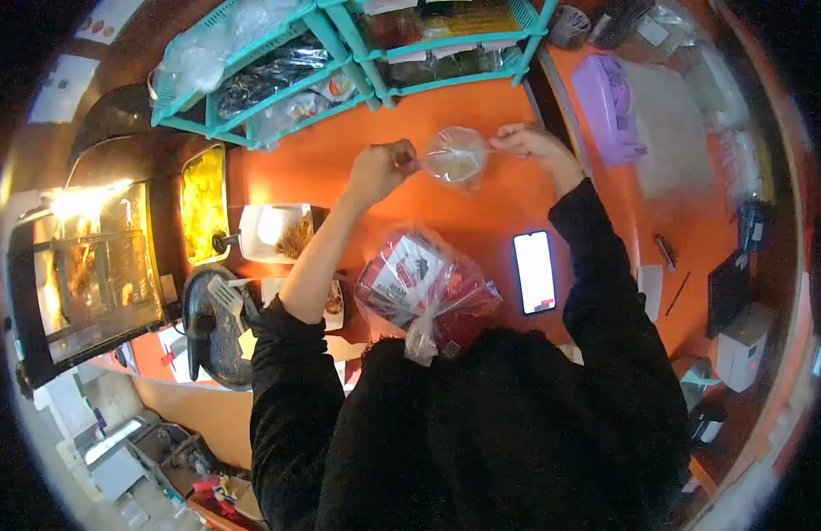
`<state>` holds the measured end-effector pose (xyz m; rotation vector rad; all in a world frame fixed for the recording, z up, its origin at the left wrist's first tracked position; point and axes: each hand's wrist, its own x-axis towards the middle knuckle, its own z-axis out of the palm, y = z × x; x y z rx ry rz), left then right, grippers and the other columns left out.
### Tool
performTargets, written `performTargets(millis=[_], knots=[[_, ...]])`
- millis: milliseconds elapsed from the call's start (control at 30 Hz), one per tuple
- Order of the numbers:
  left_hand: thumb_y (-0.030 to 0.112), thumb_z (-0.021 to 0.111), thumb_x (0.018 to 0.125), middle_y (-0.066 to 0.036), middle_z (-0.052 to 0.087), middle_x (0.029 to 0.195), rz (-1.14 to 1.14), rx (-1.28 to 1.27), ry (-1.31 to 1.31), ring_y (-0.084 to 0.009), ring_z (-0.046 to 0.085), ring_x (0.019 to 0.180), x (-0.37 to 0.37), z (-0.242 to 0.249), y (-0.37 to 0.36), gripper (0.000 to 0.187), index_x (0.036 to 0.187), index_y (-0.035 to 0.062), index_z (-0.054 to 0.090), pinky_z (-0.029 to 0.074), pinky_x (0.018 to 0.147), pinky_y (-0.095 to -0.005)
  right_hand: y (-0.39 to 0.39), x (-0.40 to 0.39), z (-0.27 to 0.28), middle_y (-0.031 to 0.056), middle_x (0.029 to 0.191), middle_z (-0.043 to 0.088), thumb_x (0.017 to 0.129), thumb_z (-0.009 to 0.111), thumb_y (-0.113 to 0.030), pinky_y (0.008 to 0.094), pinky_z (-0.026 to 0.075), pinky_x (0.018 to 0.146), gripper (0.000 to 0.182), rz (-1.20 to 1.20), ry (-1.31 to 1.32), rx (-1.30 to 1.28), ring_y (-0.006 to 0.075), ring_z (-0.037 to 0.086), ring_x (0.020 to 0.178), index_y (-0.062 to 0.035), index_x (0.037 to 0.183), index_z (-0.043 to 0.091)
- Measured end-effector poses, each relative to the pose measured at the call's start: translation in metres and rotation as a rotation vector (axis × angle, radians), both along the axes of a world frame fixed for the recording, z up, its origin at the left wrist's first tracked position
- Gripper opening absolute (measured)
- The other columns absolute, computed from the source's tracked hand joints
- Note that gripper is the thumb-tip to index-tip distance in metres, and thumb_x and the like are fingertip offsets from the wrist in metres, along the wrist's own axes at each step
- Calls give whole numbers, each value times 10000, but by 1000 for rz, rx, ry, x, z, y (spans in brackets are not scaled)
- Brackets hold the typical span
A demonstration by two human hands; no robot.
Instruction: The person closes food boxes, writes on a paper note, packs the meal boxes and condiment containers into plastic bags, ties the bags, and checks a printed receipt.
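Note:
My left hand [381,172] pinches the left side of a small clear plastic bag [456,156], raised above the orange table [340,115]. On its other side my right hand [527,142] grips the bag's right end with closed fingers. The bag looks round and puffed out between the two hands. Nearer my body lies a tied clear bag [421,276] with red and white printed packaging inside. To its right a phone [535,273] with a lit white screen lies flat on the table.
Teal racks [375,66] with plastic bags stand at the back. A purple dispenser [609,108] is at the right. Along the left are a tray of yellow food [204,205], a white container [271,232], a dark board [218,327] with tongs, and a lit glass case [96,270].

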<state>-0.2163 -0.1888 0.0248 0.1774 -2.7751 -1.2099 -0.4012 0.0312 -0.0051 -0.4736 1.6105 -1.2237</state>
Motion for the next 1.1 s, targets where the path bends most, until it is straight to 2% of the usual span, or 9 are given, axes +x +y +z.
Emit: performTargets(millis=[133, 200, 300, 433, 500, 667, 867, 933, 1100], knots=[[196, 625, 702, -83, 587, 644, -74, -142, -81, -203, 566, 596, 11, -33, -4, 131, 731, 81, 570, 423, 539, -321, 4, 0, -27, -52, 571, 464, 735, 602, -240, 198, 248, 442, 150, 31, -1, 56, 27, 379, 485, -124, 664, 538], [158, 631, 703, -47, 605, 728, -43, 651, -183, -153, 571, 702, 19, -47, -12, 125, 764, 65, 576, 426, 616, -302, 4, 7, -14, -43, 590, 481, 733, 604, -236, 191, 281, 465, 166, 189, 53, -12, 37, 420, 525, -111, 652, 532], [124, 630, 697, -28, 603, 809, 112, 952, 11, -136, 554, 798, 24, -6, 3, 151, 807, 35, 576, 417, 694, -284, -12, 33, 37, -24, 609, 503, 736, 605, -236, 206, 333, 489, 191, 107, 349, -265, 61, 455, 548, -74, 662, 537], [99, 617, 704, -50, 609, 800, 86, 894, 231, -145, 563, 769, 27, 64, 38, 162, 837, 17, 571, 420, 700, -273, -53, 72, 110, -5, 615, 517, 735, 606, -221, 242, 382, 535, 204, 347, 531, -386, 79, 472, 578, -26, 699, 554], [106, 624, 705, -71, 612, 789, 187, 36, 205, -146, 567, 749, 30, 80, 38, 182, 837, -7, 569, 421, 692, -257, -70, 90, 136, -1, 627, 529, 734, 609, -210, 247, 393, 557, 210, 414, 752, -321, 76, 475, 594, -6, 714, 565], [98, 537, 719, -61, 586, 702, 325, 455, 209, -134, 545, 692, 52, 99, 23, 125, 724, -17, 584, 408, 672, -246, -79, 71, 134, 19, 698, 595, 744, 603, -176, 242, 424, 581, 164, 328, 695, -608, 76, 518, 649, -24, 803, 616], [176, 501, 736, -33, 550, 685, 520, 590, 78, -110, 474, 699, 103, 116, 9, 202, 712, -4, 590, 338, 675, -245, 11, -126, 84, 91, 686, 623, 735, 552, -137, 280, 460, 569, 139, -739, 1300, -43, 164, 595, 614, -34, 780, 633], [170, 504, 749, -27, 535, 679, 610, 720, 146, -106, 446, 661, 122, 124, 10, 202, 733, -11, 592, 328, 644, -242, 26, -169, 79, 142, 677, 602, 738, 515, -205, 403, 471, 590, 192, -671, 1637, 164, 300, 589, 661, -54, 680, 618], [164, 513, 754, -56, 525, 674, 874, 423, 12, -115, 454, 613, 168, 185, 33, 255, 855, -62, 579, 349, 607, -233, 13, -233, 68, 149, 719, 597, 752, 474, -227, 426, 469, 602, 214, -415, 1820, 449, 341, 575, 662, -61, 743, 609]])
